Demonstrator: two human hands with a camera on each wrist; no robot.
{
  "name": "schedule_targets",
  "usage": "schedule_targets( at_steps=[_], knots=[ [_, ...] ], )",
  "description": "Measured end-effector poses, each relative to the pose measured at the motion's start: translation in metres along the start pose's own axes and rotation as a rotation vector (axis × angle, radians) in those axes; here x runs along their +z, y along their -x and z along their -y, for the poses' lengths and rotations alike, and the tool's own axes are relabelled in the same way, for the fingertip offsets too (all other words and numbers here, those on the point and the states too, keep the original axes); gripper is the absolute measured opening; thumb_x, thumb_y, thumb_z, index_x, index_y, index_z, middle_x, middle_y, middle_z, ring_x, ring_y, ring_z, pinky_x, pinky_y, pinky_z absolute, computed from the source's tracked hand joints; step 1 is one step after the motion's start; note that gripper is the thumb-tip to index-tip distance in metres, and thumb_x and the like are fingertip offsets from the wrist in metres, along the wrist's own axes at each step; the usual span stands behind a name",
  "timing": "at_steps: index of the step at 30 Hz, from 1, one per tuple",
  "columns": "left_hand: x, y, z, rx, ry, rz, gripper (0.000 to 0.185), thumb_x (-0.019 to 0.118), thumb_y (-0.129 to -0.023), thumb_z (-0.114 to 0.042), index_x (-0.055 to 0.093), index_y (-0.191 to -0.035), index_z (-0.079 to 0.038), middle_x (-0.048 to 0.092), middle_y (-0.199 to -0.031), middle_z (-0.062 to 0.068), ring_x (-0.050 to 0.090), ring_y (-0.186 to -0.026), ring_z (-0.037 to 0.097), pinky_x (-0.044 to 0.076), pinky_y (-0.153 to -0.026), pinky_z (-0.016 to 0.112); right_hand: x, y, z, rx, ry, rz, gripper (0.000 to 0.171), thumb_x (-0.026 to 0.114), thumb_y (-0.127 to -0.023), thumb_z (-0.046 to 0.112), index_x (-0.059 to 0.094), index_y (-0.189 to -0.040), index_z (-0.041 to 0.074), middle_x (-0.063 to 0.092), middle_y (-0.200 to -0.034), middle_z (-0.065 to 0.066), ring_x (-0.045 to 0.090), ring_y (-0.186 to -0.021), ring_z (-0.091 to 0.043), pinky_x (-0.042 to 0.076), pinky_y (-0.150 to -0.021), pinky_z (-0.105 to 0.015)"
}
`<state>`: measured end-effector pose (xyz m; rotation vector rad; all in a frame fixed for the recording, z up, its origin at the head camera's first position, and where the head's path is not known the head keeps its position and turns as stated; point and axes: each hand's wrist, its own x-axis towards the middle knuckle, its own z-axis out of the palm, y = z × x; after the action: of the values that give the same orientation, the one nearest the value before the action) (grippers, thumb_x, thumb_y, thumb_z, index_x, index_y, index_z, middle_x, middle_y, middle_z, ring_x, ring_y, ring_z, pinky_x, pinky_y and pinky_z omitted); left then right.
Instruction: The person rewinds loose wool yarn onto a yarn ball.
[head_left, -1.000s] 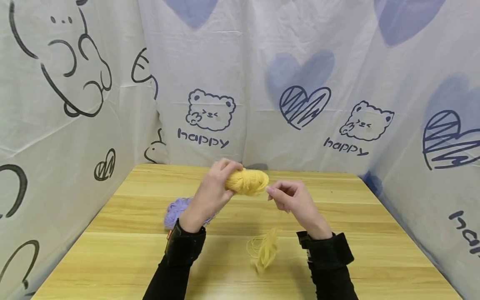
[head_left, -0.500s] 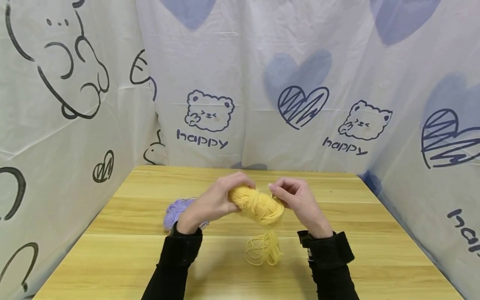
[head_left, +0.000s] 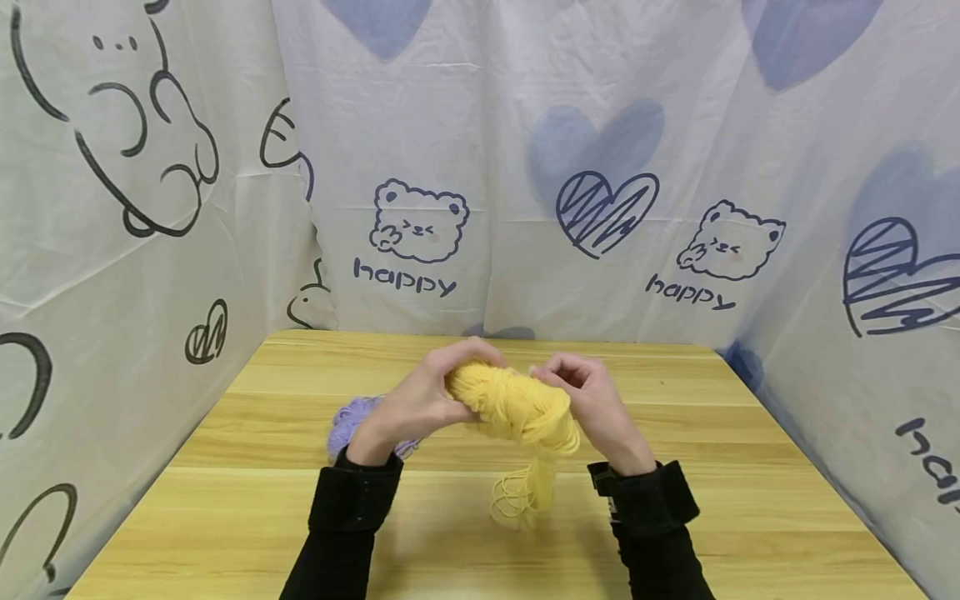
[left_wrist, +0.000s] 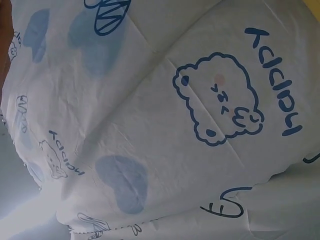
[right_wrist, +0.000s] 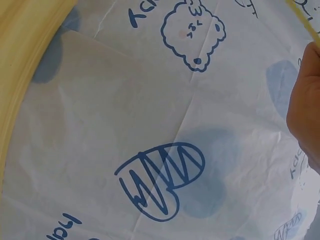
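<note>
Fingers (head_left: 457, 358) of both hands around yellow yarn (head_left: 517, 408) above wooden table (head_left: 225, 517), cartoon-print cloth walls (head_left: 675, 125).

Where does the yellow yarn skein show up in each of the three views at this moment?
Head: the yellow yarn skein is at centre, held above the table between the left hand and the right hand.
Left wrist: not in it; only the printed cloth shows.
Right wrist: only a thin yellow strand at the top right corner; the skein itself is not in it.
Shared landmark: the bear print.
</note>
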<state>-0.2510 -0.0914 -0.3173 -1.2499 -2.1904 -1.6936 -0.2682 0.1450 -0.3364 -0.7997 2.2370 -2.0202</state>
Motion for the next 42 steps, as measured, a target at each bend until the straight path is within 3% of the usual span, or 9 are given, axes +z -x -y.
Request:
schedule_targets(
  at_steps=[6, 8, 10, 15, 17, 23, 30, 36, 42],
  knots=[
    [-0.002, 0.001, -0.004, -0.016, 0.091, -0.103, 0.055, 0.075, -0.066, 0.012, 0.055, -0.113, -0.009, 0.058, -0.115, 0.009, 0.056, -0.102, 0.024, 0.051, -0.09, 0.038, 0.001, -0.003, -0.006, -0.009, -0.039, 0.031, 0.013, 0.061, -0.093, 0.015, 0.065, -0.081, 0.017, 0.059, -0.076, 0.006, 0.053, -0.068, -0.006, 0.049, -0.06, -0.019],
    [-0.002, 0.001, -0.004, -0.018, 0.099, -0.148, 0.056, 0.076, -0.065, 0.012, 0.055, -0.113, -0.008, 0.057, -0.117, 0.009, 0.055, -0.104, 0.024, 0.049, -0.092, 0.041, 0.001, -0.004, -0.008, -0.015, -0.039, 0.031, 0.011, 0.061, -0.094, 0.021, 0.066, -0.084, 0.02, 0.058, -0.076, 0.008, 0.053, -0.069, -0.004, 0.049, -0.062, -0.019],
    [-0.002, 0.0, -0.004, -0.027, 0.097, -0.193, 0.057, 0.076, -0.065, 0.012, 0.054, -0.113, -0.007, 0.056, -0.118, 0.009, 0.055, -0.105, 0.024, 0.047, -0.094, 0.042, 0.001, -0.004, -0.01, -0.005, -0.022, 0.015, 0.011, 0.06, -0.094, 0.017, 0.065, -0.087, 0.024, 0.056, -0.076, 0.01, 0.052, -0.069, -0.003, 0.049, -0.064, -0.019],
    [-0.003, -0.001, -0.005, -0.045, 0.108, -0.291, 0.057, 0.075, -0.067, 0.012, 0.051, -0.116, -0.006, 0.058, -0.118, 0.01, 0.056, -0.106, 0.024, 0.048, -0.095, 0.044, 0.003, -0.006, -0.014, 0.063, -0.004, 0.008, 0.021, 0.056, -0.09, 0.004, 0.055, -0.077, 0.02, 0.038, -0.058, 0.009, 0.036, -0.051, -0.005, 0.032, -0.049, -0.019],
    [-0.004, -0.002, -0.005, -0.04, 0.098, -0.322, 0.057, 0.074, -0.068, 0.011, 0.051, -0.116, -0.006, 0.059, -0.117, 0.01, 0.057, -0.106, 0.024, 0.048, -0.095, 0.043, 0.003, -0.007, -0.015, 0.084, -0.019, 0.023, 0.019, 0.058, -0.091, 0.008, 0.054, -0.075, 0.017, 0.032, -0.053, 0.008, 0.029, -0.047, -0.007, 0.025, -0.046, -0.021],
    [-0.004, -0.003, -0.001, -0.015, -0.018, -0.42, 0.053, 0.077, -0.069, 0.008, 0.05, -0.112, -0.006, 0.06, -0.111, 0.009, 0.057, -0.099, 0.021, 0.05, -0.087, 0.035, 0.004, -0.007, -0.013, 0.047, 0.002, 0.071, 0.012, 0.06, -0.095, 0.018, 0.066, -0.086, 0.013, 0.03, -0.053, 0.005, 0.024, -0.046, -0.011, 0.021, -0.043, -0.028],
    [0.002, -0.008, 0.005, 0.005, -0.289, -0.499, 0.052, 0.08, -0.066, 0.006, 0.052, -0.109, -0.004, 0.063, -0.109, 0.012, 0.059, -0.098, 0.022, 0.05, -0.086, 0.034, 0.005, -0.002, -0.007, 0.006, 0.065, 0.079, 0.025, 0.06, -0.095, 0.022, 0.066, -0.101, -0.001, 0.034, -0.058, 0.001, 0.028, -0.05, -0.016, 0.026, -0.045, -0.031],
    [0.005, -0.009, 0.009, -0.024, -0.437, -0.49, 0.053, 0.078, -0.063, 0.01, 0.054, -0.108, -0.005, 0.059, -0.109, 0.01, 0.058, -0.098, 0.024, 0.051, -0.087, 0.037, 0.004, 0.0, -0.001, -0.017, 0.089, 0.073, 0.024, 0.06, -0.095, 0.021, 0.065, -0.097, -0.002, 0.036, -0.059, 0.002, 0.029, -0.05, -0.014, 0.026, -0.045, -0.029],
    [0.007, -0.01, 0.013, -0.043, -0.572, -0.442, 0.056, 0.071, -0.058, 0.018, 0.058, -0.106, -0.006, 0.059, -0.11, 0.011, 0.056, -0.104, 0.027, 0.052, -0.094, 0.041, 0.002, 0.003, 0.004, -0.025, 0.084, 0.052, 0.017, 0.061, -0.094, 0.021, 0.064, -0.091, 0.005, 0.037, -0.059, 0.002, 0.031, -0.05, -0.014, 0.028, -0.044, -0.031]
  ],
)
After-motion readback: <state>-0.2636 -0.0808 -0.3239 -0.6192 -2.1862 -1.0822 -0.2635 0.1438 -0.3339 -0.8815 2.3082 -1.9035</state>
